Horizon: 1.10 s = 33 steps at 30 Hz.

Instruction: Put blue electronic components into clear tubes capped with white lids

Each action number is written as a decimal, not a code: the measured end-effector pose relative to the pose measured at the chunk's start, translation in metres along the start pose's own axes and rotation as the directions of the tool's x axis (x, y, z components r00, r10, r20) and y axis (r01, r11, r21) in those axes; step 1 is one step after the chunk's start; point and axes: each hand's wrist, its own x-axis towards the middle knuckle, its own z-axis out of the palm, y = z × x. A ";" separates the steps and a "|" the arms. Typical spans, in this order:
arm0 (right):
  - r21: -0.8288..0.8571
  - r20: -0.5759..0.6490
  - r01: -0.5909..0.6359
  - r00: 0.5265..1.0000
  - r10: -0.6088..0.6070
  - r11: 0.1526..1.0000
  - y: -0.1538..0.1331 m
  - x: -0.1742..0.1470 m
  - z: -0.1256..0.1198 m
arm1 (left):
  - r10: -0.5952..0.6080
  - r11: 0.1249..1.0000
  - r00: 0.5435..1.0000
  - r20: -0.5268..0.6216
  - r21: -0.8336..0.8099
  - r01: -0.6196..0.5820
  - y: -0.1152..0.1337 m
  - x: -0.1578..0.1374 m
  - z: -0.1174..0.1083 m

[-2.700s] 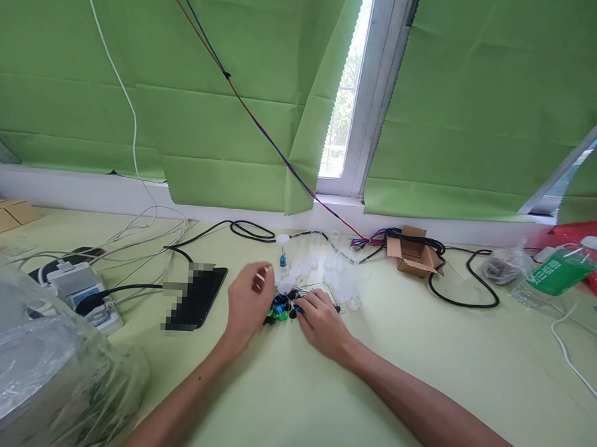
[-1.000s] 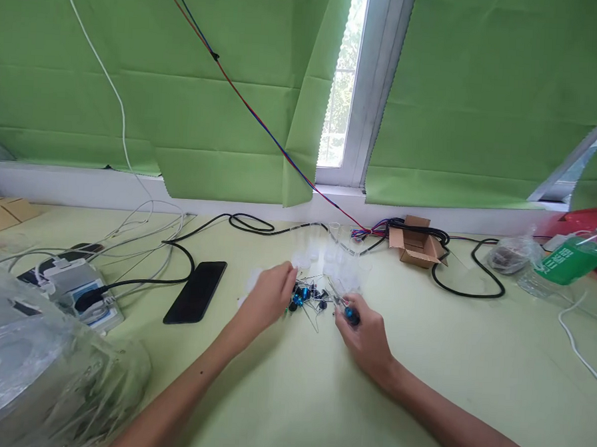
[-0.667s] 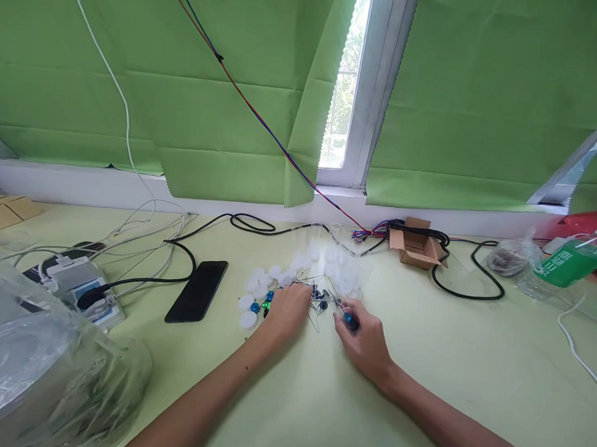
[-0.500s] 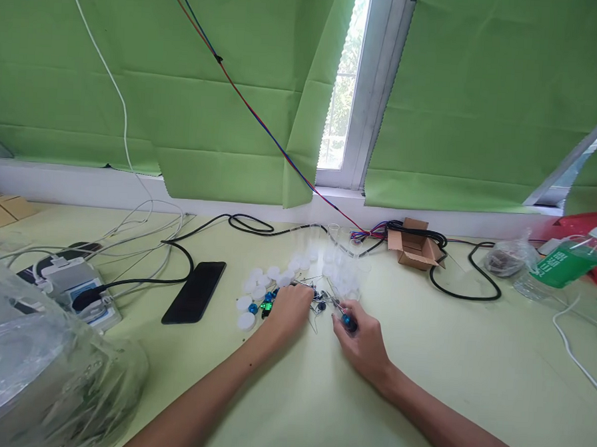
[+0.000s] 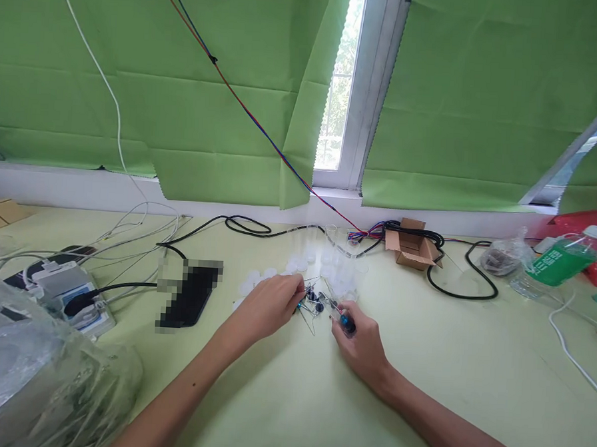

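Observation:
My left hand is closed in a pinch at the left edge of a small pile. Between its fingertips shows a small part with a blue end and thin wire; its exact kind is too small to tell. My right hand is closed around a blue-and-black part with thin metal stems, held low over the table. Between the hands lie several small dark round parts with thin wires. Behind them are white round caps and clear tube-like pieces, some hidden by my left hand.
A phone, partly pixelated, lies left, near a power strip with cables. Clear plastic bags fill the front left. At the back stands an open cardboard box with black cable. A green-labelled bottle leans at right.
My left hand has shifted slightly and turned, its fingertips now pinching near the pile's left edge. It covers the blue parts and green light seen before. My right hand has hardly moved.

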 end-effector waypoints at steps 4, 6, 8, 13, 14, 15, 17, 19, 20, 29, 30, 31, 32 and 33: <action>-0.022 0.012 0.023 1.000 -0.022 0.999 0.000 -0.001 0.000 | 0.059 0.998 0.997 0.040 -0.018 -0.058 0.004 -0.007 -0.014; -0.038 0.022 0.040 0.999 -0.039 0.998 0.000 -0.001 0.000 | 0.094 0.995 0.994 0.064 -0.020 -0.093 0.006 -0.006 -0.014; -0.052 0.030 0.055 0.998 -0.053 0.997 0.000 -0.001 0.001 | 0.140 0.990 0.987 0.082 -0.021 -0.138 0.009 -0.005 -0.013; -0.034 0.034 0.085 0.996 -0.083 0.996 -0.001 -0.001 0.002 | 0.225 0.964 0.973 0.057 -0.156 -0.214 0.013 0.005 -0.012; -0.027 0.034 0.090 0.995 -0.089 0.996 -0.002 -0.001 0.002 | 0.230 0.957 0.972 0.048 -0.190 -0.217 0.013 0.007 -0.012; -0.021 0.034 0.094 0.995 -0.093 0.995 -0.002 -0.001 0.002 | 0.229 0.952 0.972 0.040 -0.216 -0.216 0.013 0.009 -0.011; -0.013 0.033 0.097 0.995 -0.096 0.995 -0.001 0.000 0.002 | 0.214 0.947 0.977 0.020 -0.249 -0.203 0.014 0.012 -0.011; -0.008 0.031 0.096 0.995 -0.095 0.995 -0.001 0.000 0.002 | 0.191 0.942 0.981 -0.018 -0.277 -0.188 0.016 0.014 -0.010; -0.007 0.027 0.095 0.995 -0.095 0.995 -0.001 0.000 0.002 | 0.174 0.939 0.984 -0.043 -0.292 -0.179 0.017 0.015 -0.009; 0.052 -0.008 0.067 0.998 -0.067 0.996 -0.004 -0.002 0.003 | 0.050 0.928 0.982 -0.181 -0.356 -0.113 0.026 0.010 0.004; 0.059 -0.007 0.064 0.998 -0.064 0.996 -0.005 -0.003 0.003 | 0.053 0.925 0.981 -0.188 -0.360 -0.119 0.027 0.009 0.006; 0.064 -0.004 0.062 0.998 -0.062 0.996 -0.005 -0.004 0.004 | 0.048 0.924 0.980 -0.194 -0.365 -0.118 0.028 0.008 0.008; 0.069 0.004 0.061 0.998 -0.061 0.996 -0.005 -0.005 0.004 | 0.038 0.922 0.979 -0.200 -0.372 -0.112 0.030 0.008 0.010; 0.072 0.012 0.060 0.998 -0.061 0.996 -0.004 -0.005 0.004 | 0.026 0.920 0.979 -0.204 -0.378 -0.103 0.031 0.008 0.013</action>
